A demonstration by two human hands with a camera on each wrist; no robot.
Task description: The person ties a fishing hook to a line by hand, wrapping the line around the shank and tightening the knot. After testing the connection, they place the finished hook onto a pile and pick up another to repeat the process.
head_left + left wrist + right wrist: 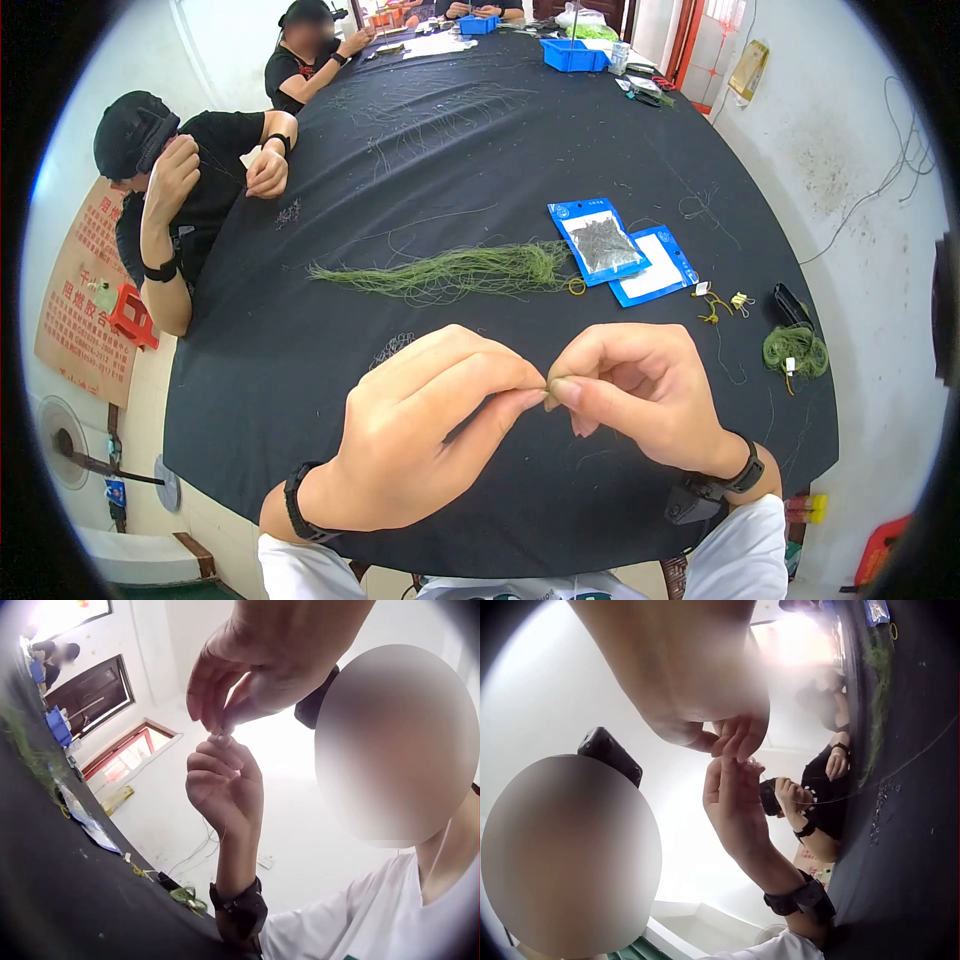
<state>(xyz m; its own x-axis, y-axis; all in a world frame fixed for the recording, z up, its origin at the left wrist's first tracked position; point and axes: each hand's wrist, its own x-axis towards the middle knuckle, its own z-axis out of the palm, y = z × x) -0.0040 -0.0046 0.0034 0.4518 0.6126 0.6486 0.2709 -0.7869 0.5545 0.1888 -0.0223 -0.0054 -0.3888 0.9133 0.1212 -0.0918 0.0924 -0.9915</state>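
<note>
Above the near part of the table, my left hand (430, 425) and right hand (645, 395) meet fingertip to fingertip. Thumb and forefinger of each pinch a thin line (832, 802), which trails off over the table in the right wrist view. What else sits between the fingertips is too small to make out and mostly hidden by them. Behind the hands lies a long bundle of green strands (450, 272). A small heap of tiny dark pieces (393, 348) shows just past my left hand.
Blue-edged packets (600, 240) lie beyond my right hand, with a binder clip (741, 302) and a green coil (795, 352) farther right. A person in black (190, 200) works at the left edge. A blue bin (574, 56) stands at the far end of the black-covered table (300, 430).
</note>
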